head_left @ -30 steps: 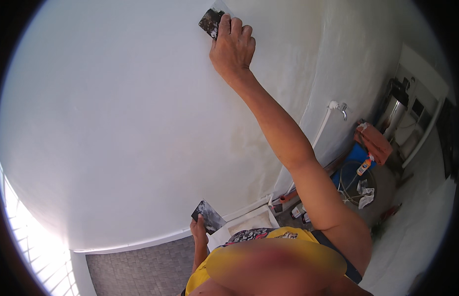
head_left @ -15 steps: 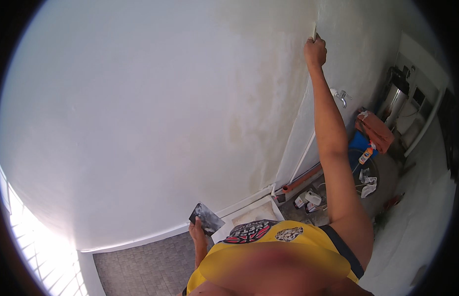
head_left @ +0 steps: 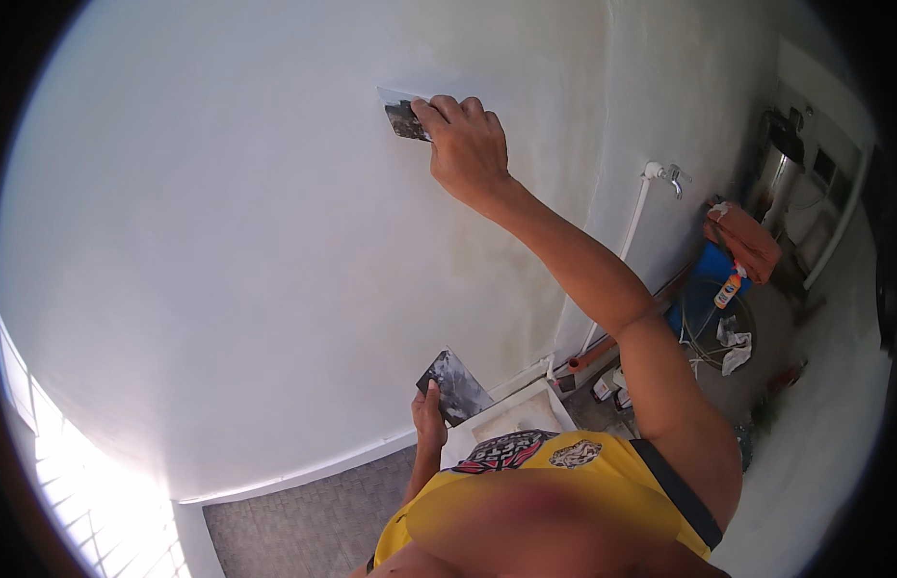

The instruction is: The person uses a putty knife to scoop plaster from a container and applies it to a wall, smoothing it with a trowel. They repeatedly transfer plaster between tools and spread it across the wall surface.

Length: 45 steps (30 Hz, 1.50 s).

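Right hand (head_left: 471, 151) raised, gripping dark scraper (head_left: 404, 118), left hand (head_left: 428, 418) low, clasping smeared plate (head_left: 455, 385)

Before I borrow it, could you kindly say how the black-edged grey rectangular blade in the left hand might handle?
Likely stiff: the blade looks flat though the left hand grips one edge. Probably light, looking thin. Perhaps slippery where white smears show.
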### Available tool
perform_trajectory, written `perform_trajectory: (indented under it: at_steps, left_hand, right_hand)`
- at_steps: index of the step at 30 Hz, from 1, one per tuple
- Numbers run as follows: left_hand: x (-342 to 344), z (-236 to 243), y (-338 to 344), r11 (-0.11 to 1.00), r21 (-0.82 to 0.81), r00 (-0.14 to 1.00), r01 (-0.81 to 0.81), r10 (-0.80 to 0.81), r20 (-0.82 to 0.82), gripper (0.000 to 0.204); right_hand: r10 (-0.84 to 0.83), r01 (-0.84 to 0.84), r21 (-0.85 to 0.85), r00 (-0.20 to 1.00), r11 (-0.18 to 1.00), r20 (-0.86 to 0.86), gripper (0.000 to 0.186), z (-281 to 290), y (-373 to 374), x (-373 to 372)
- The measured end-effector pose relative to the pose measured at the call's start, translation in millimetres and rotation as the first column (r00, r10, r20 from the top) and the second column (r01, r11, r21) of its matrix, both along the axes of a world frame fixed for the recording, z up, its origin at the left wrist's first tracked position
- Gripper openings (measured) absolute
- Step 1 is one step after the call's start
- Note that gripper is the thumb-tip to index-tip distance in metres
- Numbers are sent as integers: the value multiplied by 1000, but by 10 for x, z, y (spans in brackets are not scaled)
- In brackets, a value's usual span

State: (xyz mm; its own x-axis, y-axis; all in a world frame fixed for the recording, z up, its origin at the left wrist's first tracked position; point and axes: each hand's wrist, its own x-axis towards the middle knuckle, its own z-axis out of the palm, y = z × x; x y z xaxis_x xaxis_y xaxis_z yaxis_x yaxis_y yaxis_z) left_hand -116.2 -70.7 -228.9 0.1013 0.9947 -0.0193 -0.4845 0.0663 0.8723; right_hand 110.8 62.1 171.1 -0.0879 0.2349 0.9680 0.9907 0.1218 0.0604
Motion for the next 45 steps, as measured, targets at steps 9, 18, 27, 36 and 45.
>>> perform_trajectory:
  at_steps: [9,18,27,36,45]
  left_hand:
    - [-184,-132,-60,982,-186,1000,-13,14,2,26]
    - [-125,-183,-74,969,-244,999,-30,26,-18,26]
    - [-127,-45,-110,980,-196,995,-17,37,96,26]
    - [-67,-33,-69,978,-208,994,-19,42,105,26]
    - [-182,-54,-134,975,-217,997,-48,59,47,29]
  right_hand:
    - [-70,-59,300,913,952,402,42,1984,246,1004]
    - [-3,-29,69,904,997,428,64,-83,335,1006]
    - [-13,99,209,926,973,-377,62,1232,94,1868]
    - [14,-90,283,966,955,260,41,2382,364,769]
    - [66,-173,200,891,964,450,51,294,317,629]
